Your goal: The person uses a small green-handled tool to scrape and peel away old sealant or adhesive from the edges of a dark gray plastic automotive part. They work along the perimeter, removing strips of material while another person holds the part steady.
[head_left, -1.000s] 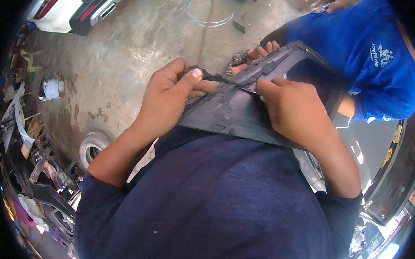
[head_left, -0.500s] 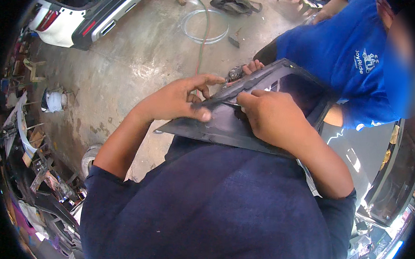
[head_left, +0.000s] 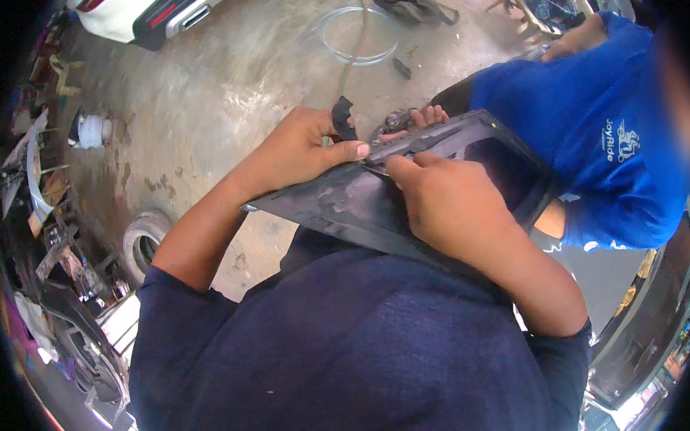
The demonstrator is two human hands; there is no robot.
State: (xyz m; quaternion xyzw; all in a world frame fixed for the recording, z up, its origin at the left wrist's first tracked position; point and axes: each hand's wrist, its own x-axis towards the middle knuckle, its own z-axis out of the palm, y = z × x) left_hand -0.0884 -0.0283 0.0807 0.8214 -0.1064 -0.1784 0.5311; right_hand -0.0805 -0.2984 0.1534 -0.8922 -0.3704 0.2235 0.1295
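Note:
A dark, glossy panel [head_left: 353, 204], like a car window glass with a black border, lies tilted in front of my waist. My left hand [head_left: 305, 151] is closed at its far left edge, thumb pressed near the border. A torn black strip [head_left: 343, 118] sticks up from its fingers. On the panel's middle rests my right hand [head_left: 457, 201], curled with thumb and forefinger pinched near the far border. What it pinches is hidden. Another person's hand [head_left: 430, 116] is at the far edge, beside a dark, shiny object [head_left: 396, 122] that I cannot make out.
A person in a blue shirt [head_left: 566, 94] is close on the right. Beyond the panel, a hose [head_left: 362, 24] and a coil of clear tubing [head_left: 323, 37] lie on the concrete floor. At left are a tyre [head_left: 134, 241], car parts and a white car's rear [head_left: 111, 20].
My left hand has gone from loosely spread fingers to a closed grip, with the black strip now raised from it. My right hand stays pinched at the border. The view has shifted slightly.

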